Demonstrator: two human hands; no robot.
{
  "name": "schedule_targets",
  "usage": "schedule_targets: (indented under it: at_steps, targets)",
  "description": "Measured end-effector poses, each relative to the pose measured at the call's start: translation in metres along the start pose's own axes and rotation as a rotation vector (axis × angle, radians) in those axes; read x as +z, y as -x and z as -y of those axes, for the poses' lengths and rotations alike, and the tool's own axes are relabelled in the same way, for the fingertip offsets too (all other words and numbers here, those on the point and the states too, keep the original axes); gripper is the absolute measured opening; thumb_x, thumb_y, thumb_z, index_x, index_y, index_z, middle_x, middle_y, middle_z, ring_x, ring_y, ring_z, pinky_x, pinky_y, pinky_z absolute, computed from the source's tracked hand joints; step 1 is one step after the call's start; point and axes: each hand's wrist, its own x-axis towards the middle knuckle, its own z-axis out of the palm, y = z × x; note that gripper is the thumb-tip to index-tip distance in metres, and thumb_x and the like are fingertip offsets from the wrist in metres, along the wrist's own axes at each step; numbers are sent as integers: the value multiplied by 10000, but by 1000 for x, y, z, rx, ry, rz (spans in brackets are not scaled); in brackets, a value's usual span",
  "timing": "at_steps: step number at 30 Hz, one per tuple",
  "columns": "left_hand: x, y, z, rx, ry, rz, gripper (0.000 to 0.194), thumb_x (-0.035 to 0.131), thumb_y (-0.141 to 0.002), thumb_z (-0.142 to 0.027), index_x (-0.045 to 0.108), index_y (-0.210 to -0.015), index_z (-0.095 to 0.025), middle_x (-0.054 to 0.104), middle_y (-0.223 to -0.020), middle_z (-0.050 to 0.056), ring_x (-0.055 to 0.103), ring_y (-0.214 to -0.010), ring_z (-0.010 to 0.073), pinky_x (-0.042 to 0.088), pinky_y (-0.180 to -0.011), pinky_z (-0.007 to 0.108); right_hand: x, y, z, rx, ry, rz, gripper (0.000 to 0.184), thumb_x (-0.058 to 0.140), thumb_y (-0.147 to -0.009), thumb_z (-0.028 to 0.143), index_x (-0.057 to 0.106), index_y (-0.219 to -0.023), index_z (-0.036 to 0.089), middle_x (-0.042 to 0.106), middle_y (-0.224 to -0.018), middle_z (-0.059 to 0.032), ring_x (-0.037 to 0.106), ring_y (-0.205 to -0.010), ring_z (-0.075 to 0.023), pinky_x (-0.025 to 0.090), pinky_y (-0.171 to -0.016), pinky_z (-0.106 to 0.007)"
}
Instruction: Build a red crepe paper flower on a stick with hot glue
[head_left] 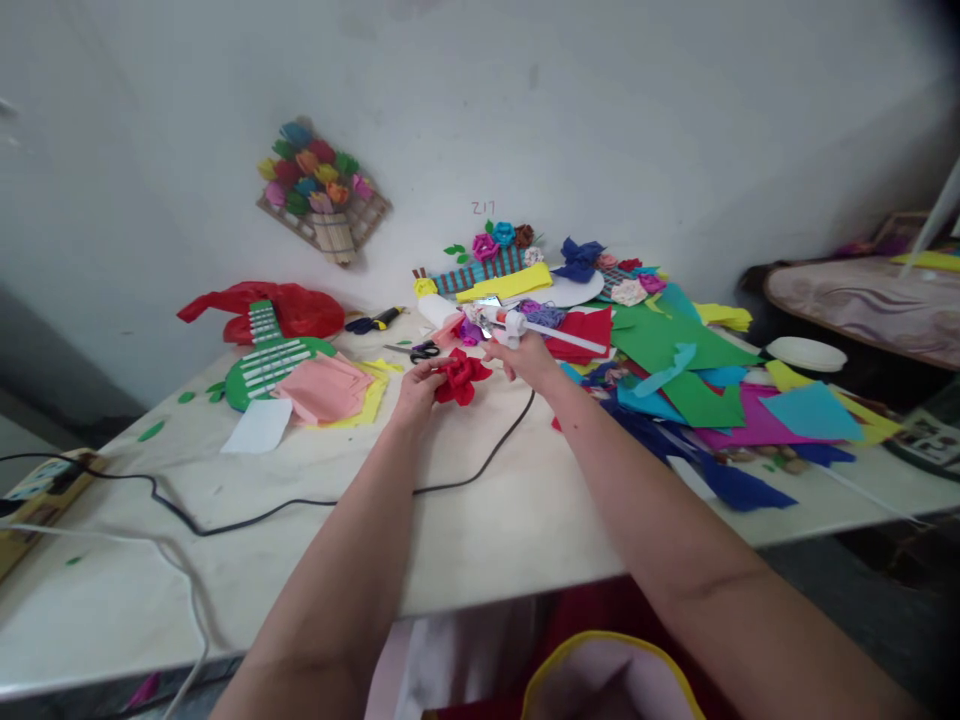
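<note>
My left hand is closed on a red paper flower at the middle of the table, gripping it by its left edge. Just to the right of the flower, my right hand wraps round a white hot glue gun. A white glue stick juts out of the gun toward the right. The gun's tip is hard to make out. Behind the flower lie black-handled scissors. A black cord curves across the table below my right hand.
At left are a green round piece with white strips, pink paper sheets and a power strip. Loose coloured paper heaps up at right. Pliers and red plastic lie near the wall.
</note>
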Motion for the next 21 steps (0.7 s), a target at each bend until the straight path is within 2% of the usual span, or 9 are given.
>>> schedule_targets:
  at_steps: [3, 7, 12, 21]
  targets:
    - [-5, -3, -1, 77, -33, -57, 345, 709, -516, -208, 718, -856, -145, 728, -776, 54, 670, -677, 171, 523, -649, 278, -5, 1, 1, -7, -8, 42, 427, 697, -720, 539, 652, -909, 159, 666, -672, -8, 403, -362, -48, 356, -383, -224]
    - [-10, -5, -2, 154, -59, -109, 316, 682, -535, -214, 717, -843, -150, 734, -811, 62, 677, -726, 183, 535, -697, 302, -9, 4, 2, 45, -16, 182, 439, 716, -707, 565, 654, -837, 151, 663, -615, -13, 416, -347, -55, 349, -383, -230]
    - [-13, -6, -3, 194, -48, -129, 320, 692, -529, -229, 709, -840, -155, 735, -817, 63, 680, -736, 184, 536, -698, 303, -11, 8, 8, 60, 6, 273, 461, 697, -713, 615, 608, -690, 163, 663, -596, -18, 406, -324, -45, 332, -380, -233]
    - [-14, -6, -3, 228, -64, -166, 292, 689, -527, -228, 716, -811, -165, 732, -780, 45, 672, -677, 176, 533, -631, 282, -12, 8, 7, 107, 119, 347, 425, 678, -760, 571, 573, -708, 163, 637, -609, 8, 409, -311, -43, 318, -356, -234]
